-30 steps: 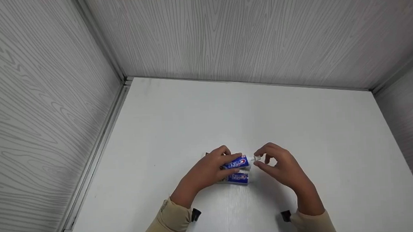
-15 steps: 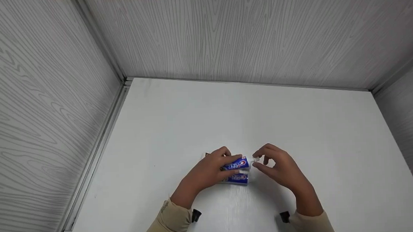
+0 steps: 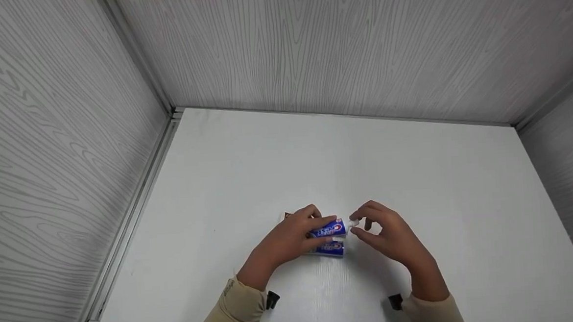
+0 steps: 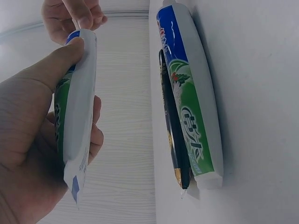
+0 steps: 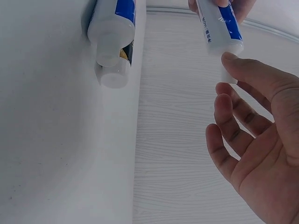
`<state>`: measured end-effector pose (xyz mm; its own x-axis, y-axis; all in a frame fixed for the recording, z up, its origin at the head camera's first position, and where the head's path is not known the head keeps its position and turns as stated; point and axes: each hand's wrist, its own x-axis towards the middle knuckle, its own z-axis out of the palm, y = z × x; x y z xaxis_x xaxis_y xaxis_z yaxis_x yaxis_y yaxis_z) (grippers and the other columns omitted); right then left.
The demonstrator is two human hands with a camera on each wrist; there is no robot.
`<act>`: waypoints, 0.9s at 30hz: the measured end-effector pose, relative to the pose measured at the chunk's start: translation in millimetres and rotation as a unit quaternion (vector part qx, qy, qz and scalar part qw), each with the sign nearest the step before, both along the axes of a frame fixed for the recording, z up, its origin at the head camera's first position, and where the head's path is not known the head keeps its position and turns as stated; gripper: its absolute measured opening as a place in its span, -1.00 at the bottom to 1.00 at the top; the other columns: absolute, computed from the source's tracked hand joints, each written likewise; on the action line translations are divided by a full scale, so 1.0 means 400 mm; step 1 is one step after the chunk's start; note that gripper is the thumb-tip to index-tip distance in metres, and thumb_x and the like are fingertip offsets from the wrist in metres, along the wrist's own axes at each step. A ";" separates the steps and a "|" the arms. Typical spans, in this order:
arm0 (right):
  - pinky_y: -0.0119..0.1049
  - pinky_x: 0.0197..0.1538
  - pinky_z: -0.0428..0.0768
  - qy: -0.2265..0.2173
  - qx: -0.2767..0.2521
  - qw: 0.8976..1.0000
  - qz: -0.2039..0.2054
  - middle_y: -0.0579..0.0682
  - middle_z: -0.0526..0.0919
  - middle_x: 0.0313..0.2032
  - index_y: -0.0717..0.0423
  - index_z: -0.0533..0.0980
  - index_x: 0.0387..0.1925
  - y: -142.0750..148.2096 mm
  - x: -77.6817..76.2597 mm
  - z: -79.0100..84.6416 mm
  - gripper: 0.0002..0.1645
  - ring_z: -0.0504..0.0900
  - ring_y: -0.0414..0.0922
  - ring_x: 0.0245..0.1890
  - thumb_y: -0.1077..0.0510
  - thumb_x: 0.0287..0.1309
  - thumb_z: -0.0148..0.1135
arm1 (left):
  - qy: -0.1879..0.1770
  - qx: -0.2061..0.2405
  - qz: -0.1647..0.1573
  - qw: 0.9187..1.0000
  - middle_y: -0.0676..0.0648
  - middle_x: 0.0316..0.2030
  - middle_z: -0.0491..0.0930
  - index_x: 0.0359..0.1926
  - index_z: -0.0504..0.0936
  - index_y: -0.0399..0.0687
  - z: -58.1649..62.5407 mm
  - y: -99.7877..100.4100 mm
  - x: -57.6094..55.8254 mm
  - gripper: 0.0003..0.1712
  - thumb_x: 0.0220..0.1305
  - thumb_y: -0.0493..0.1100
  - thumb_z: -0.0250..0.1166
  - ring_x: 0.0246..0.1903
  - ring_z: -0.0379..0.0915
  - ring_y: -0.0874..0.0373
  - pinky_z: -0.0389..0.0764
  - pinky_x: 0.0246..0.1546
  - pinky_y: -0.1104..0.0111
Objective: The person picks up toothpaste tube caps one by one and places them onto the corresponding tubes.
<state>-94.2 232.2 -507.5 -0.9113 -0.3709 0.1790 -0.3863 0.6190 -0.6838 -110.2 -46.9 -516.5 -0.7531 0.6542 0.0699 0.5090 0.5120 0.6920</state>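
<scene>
My left hand (image 3: 288, 237) grips a blue, green and white toothpaste tube (image 4: 80, 107), its thumb lying along the side near the shoulder. The tube is held above the table, its capped end pointing at the right hand. With thumb and fingertips my right hand (image 3: 393, 231) pinches the white cap (image 5: 229, 75) at that end, the other fingers loosely bent. Below lies a second toothpaste tube (image 4: 191, 93) of the same colours. Against its side is a slim black and gold tube (image 4: 172, 121), mostly hidden by the hand in the head view.
All of this is on a white table (image 3: 365, 162), near its front. Grey wood-grain panels (image 3: 310, 47) stand behind and at both sides. A small black object (image 3: 272, 299) sits at the left cuff, another black object (image 3: 396, 301) at the right cuff.
The right hand has shifted slightly left and down with its fingertips at the cap. The held tube's capped end has dipped a little. The left hand and the lying tube stay nearly still.
</scene>
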 end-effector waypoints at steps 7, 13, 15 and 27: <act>-0.19 -0.15 0.72 -0.014 -0.006 1.000 0.013 -0.28 0.68 -0.06 -0.07 0.73 -0.02 0.005 0.003 0.002 -0.68 0.61 -0.27 -0.27 0.31 0.25 0.50 | 0.005 -0.004 -0.002 1.000 0.08 -0.01 0.48 0.49 0.53 0.22 -0.012 0.000 -0.002 -0.38 0.49 0.09 0.37 -0.03 0.45 0.29 0.62 0.03 0.40; -0.20 -0.16 0.71 -0.012 -0.007 1.000 0.016 -0.29 0.68 -0.06 -0.07 0.74 -0.01 0.006 0.004 0.001 -0.70 0.61 -0.28 -0.26 0.30 0.28 0.48 | 0.005 -0.003 -0.001 1.000 0.07 -0.01 0.48 0.49 0.53 0.23 -0.012 -0.001 -0.001 -0.38 0.48 0.12 0.37 -0.03 0.46 0.29 0.62 0.04 0.39; -0.22 -0.17 0.70 -0.014 -0.009 1.000 0.018 -0.28 0.68 -0.06 -0.05 0.74 -0.01 0.006 0.004 0.002 -0.72 0.61 -0.28 -0.26 0.29 0.29 0.48 | 0.007 -0.003 -0.002 1.000 0.06 0.00 0.49 0.49 0.53 0.23 -0.011 -0.001 -0.001 -0.38 0.48 0.12 0.37 -0.02 0.46 0.29 0.63 0.04 0.39; -0.22 -0.12 0.66 -0.039 0.000 0.999 0.018 -0.33 0.68 -0.07 -0.12 0.74 0.04 0.012 0.003 0.007 -0.79 0.62 -0.28 -0.23 0.12 0.44 0.38 | 0.014 -0.009 -0.003 1.000 0.05 0.01 0.50 0.49 0.53 0.22 -0.007 0.001 -0.002 -0.38 0.48 0.11 0.37 -0.02 0.47 0.28 0.64 0.06 0.36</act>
